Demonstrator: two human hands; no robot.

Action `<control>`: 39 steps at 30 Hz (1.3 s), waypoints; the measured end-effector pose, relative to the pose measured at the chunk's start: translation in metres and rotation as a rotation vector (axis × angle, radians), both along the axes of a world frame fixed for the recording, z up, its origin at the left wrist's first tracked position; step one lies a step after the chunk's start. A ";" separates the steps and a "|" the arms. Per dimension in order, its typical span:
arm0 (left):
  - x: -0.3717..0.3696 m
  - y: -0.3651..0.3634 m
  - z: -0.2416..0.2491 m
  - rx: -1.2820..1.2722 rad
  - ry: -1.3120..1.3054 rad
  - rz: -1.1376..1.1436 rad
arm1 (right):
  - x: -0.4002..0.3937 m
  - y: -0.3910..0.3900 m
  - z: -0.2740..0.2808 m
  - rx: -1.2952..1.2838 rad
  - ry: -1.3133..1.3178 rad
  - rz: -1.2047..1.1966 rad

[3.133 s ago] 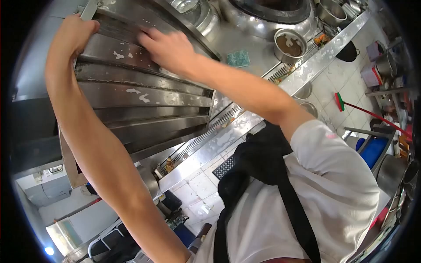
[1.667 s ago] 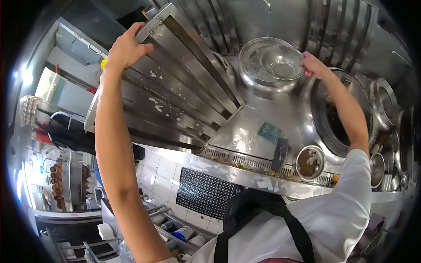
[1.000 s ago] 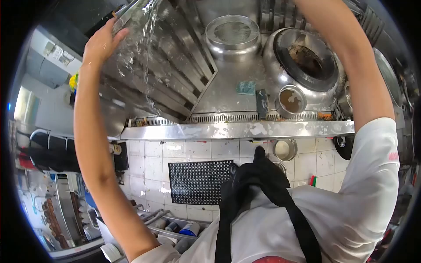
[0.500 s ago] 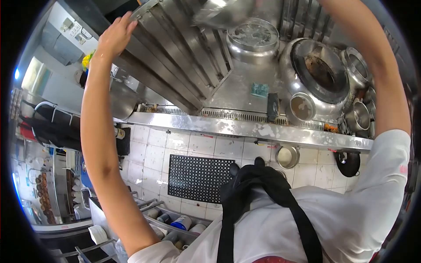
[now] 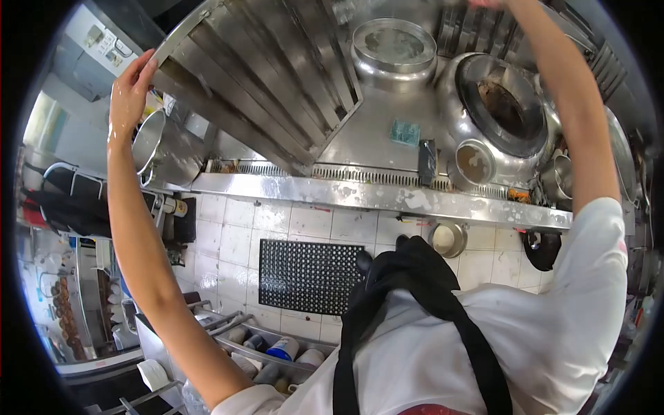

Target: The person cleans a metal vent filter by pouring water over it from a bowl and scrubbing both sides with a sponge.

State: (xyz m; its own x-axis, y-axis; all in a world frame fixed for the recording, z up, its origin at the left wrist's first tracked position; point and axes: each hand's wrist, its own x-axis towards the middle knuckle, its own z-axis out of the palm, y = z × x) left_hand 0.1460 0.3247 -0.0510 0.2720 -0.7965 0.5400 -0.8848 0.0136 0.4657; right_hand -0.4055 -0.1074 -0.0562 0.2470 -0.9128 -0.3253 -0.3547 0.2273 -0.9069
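Observation:
My left hand [image 5: 133, 93] is at the upper left, wet and with suds on the wrist. Its fingers and thumb grip the edge of a large ribbed metal panel [image 5: 242, 90], which looks like a range hood filter and stands tilted over the steel counter [image 5: 370, 128]. At the top edge my right hand [image 5: 490, 3] is mostly cut off, so its fingers and anything in them cannot be made out. A green scouring pad [image 5: 405, 133] and a dark block [image 5: 427, 161] lie on the counter. Nearby stands a metal pot of cloudy liquid [image 5: 474, 164].
A round wok burner [image 5: 508, 104] and a wide water-filled vessel [image 5: 394, 45] are on the counter. A big pot [image 5: 169, 149] stands left of the panel. On the tiled floor are a black rubber mat [image 5: 311, 277] and a metal pot [image 5: 448, 239].
My left hand and the panel have shifted left and slightly down in view. A blurred metal thing near the top middle is gone from sight. My right arm has swung left.

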 end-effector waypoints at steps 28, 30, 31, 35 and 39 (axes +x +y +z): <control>-0.050 -0.011 -0.069 -0.134 0.792 0.205 | 0.048 -0.220 -0.380 -0.006 -0.171 -0.069; -0.047 -0.013 -0.076 -0.132 0.768 0.181 | 0.024 -0.193 -0.320 0.005 -0.131 0.053; -0.034 -0.010 -0.078 -0.142 0.727 0.245 | 0.015 -0.170 -0.283 -0.031 -0.102 0.107; -0.053 -0.026 -0.012 -0.259 0.299 0.227 | -0.008 -0.065 -0.155 -0.083 -0.024 0.213; -0.031 -0.057 0.047 0.201 -0.196 0.179 | -0.009 0.023 -0.066 -0.091 0.181 0.210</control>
